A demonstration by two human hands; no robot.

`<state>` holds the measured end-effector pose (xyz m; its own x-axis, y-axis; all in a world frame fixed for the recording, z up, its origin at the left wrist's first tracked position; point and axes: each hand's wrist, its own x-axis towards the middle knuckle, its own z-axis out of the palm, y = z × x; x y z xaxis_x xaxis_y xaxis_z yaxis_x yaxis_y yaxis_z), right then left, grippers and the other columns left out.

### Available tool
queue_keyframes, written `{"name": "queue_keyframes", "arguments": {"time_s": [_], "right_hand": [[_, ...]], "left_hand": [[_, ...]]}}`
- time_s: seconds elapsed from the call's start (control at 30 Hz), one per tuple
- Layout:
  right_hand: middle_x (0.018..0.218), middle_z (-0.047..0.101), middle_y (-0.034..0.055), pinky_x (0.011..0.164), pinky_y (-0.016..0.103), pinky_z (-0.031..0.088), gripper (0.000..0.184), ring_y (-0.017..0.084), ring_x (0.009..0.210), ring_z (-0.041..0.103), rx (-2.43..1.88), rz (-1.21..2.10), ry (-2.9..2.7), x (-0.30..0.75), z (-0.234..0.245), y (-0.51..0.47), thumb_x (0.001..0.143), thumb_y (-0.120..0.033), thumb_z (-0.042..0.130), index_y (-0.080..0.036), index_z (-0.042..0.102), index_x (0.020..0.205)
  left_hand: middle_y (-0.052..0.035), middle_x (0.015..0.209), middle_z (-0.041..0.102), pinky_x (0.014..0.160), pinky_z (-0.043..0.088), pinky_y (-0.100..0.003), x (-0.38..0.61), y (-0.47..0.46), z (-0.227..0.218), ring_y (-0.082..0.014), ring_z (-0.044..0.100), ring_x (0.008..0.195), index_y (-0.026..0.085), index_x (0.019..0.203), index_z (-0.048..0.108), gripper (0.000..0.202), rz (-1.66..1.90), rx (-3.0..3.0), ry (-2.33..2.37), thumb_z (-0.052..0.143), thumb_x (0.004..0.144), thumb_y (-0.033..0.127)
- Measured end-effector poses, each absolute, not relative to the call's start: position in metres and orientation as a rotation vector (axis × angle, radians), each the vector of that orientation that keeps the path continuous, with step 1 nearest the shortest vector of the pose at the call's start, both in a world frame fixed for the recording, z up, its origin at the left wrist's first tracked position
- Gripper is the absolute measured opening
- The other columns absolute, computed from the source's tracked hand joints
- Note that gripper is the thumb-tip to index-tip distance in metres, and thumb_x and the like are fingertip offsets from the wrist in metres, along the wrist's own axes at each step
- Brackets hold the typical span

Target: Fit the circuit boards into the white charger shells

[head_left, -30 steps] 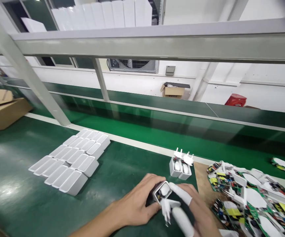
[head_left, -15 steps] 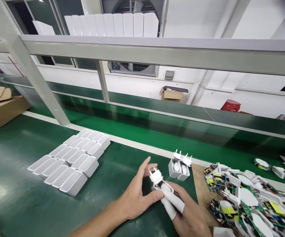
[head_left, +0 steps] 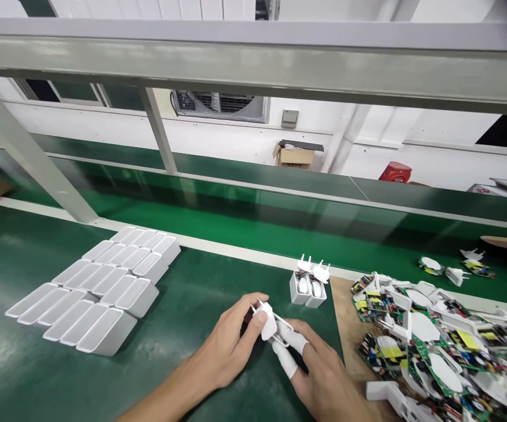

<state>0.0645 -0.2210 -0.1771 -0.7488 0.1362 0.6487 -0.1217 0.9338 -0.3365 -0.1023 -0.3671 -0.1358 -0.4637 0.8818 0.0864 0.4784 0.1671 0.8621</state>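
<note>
My left hand and my right hand meet low in the middle, both closed on one white charger casing with its plug cap. White finger cots cover two fingers of my right hand. Two finished white chargers stand side by side just beyond my hands, their prongs up. A block of empty white casings lies in rows on the green bench to the left. To the right, a pile of circuit boards with plug caps covers a brown board.
A green conveyor belt runs across behind the bench, with a few loose parts at its right. Grey frame beams cross overhead, with a slanted post at left. A cardboard box and a red stool sit by the far wall.
The view has tipped down and shifted right. My hands have turned the charger, and the plug cap now sits tilted against the casing between my fingers.
</note>
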Motion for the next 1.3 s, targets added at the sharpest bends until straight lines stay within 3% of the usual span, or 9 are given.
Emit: {"name": "queue_keyframes", "arguments": {"time_s": [0.2,0.4,0.53,0.6,0.67,0.8,1.07,1.17,1.3], "right_hand": [[0.117,0.074,0.0142,0.073,0.036,0.070,0.033,0.026,0.088,0.080,-0.128,0.453,-2.422,0.062,-0.173,-0.228,0.102,-0.010,0.045,-0.017,0.055,0.132],[0.126,0.070,0.0100,0.093,0.034,0.065,0.039,0.022,0.101,0.077,-0.178,0.775,-2.371,0.066,-0.174,-0.224,0.101,-0.014,0.055,-0.025,0.054,0.139],[0.132,0.068,0.0095,0.100,0.036,0.060,0.033,0.023,0.112,0.072,-0.219,1.132,-2.245,0.064,-0.173,-0.222,0.102,-0.020,0.058,-0.028,0.063,0.134],[0.126,0.071,0.0107,0.096,0.038,0.061,0.026,0.025,0.110,0.073,-0.333,1.556,-2.040,0.060,-0.170,-0.223,0.101,-0.032,0.065,-0.025,0.070,0.125],[0.115,0.076,0.0116,0.091,0.040,0.063,0.036,0.027,0.103,0.075,-0.469,2.028,-1.696,0.056,-0.167,-0.227,0.095,-0.047,0.075,-0.020,0.073,0.119],[0.099,0.079,0.0088,0.087,0.044,0.063,0.055,0.028,0.094,0.076,-0.573,2.445,-1.238,0.051,-0.165,-0.238,0.080,-0.064,0.086,-0.018,0.077,0.110],[0.101,0.079,0.0116,0.086,0.051,0.064,0.069,0.031,0.095,0.076,-0.633,2.449,-1.266,0.048,-0.168,-0.246,0.074,-0.072,0.085,-0.016,0.076,0.114],[0.121,0.076,0.0143,0.096,0.049,0.062,0.060,0.030,0.104,0.074,-0.566,2.090,-1.556,0.054,-0.167,-0.241,0.094,-0.067,0.068,-0.018,0.071,0.128],[0.136,0.070,0.0110,0.107,0.037,0.057,0.035,0.022,0.119,0.071,-0.403,1.351,-1.961,0.064,-0.165,-0.237,0.109,-0.034,0.049,-0.026,0.061,0.142]], "left_hand": [[0.0002,0.093,0.064,0.079,0.048,-0.030,-0.104,-0.361,-0.128,-0.0175,0.059,0.083,0.024,0.109,0.060,0.032,1.253,1.249,1.906,0.037,0.114,0.046],[0.0007,0.089,0.062,0.078,0.047,-0.030,-0.107,-0.360,-0.133,-0.0177,0.058,0.080,0.023,0.104,0.060,0.035,1.267,1.226,1.914,0.038,0.113,0.050],[-0.0050,0.108,0.068,0.087,0.055,-0.036,-0.109,-0.363,-0.147,-0.0221,0.067,0.095,0.027,0.134,0.054,0.044,1.396,1.274,1.825,0.039,0.111,0.060],[-0.0103,0.130,0.064,0.098,0.057,-0.043,-0.107,-0.364,-0.154,-0.0285,0.067,0.113,0.032,0.156,0.036,0.075,1.475,1.423,1.778,0.062,0.097,0.070],[-0.0130,0.144,0.057,0.108,0.054,-0.049,-0.101,-0.364,-0.159,-0.0340,0.062,0.127,0.036,0.162,0.026,0.099,1.470,1.630,1.836,0.083,0.086,0.061],[-0.0120,0.136,0.061,0.104,0.057,-0.048,-0.087,-0.361,-0.158,-0.0311,0.062,0.124,0.034,0.161,0.030,0.079,1.497,1.868,1.983,0.076,0.096,0.028],[-0.0122,0.128,0.064,0.097,0.058,-0.045,-0.085,-0.361,-0.157,-0.0303,0.062,0.115,0.028,0.159,0.034,0.077,1.494,2.004,2.074,0.078,0.095,0.026],[-0.0118,0.130,0.064,0.101,0.055,-0.050,-0.090,-0.362,-0.160,-0.0318,0.061,0.120,0.029,0.158,0.034,0.077,1.451,1.920,2.188,0.076,0.093,0.022],[-0.0106,0.127,0.063,0.104,0.054,-0.055,-0.108,-0.352,-0.162,-0.0332,0.062,0.121,0.029,0.153,0.041,0.072,1.353,1.545,2.360,0.074,0.090,0.023]]}}
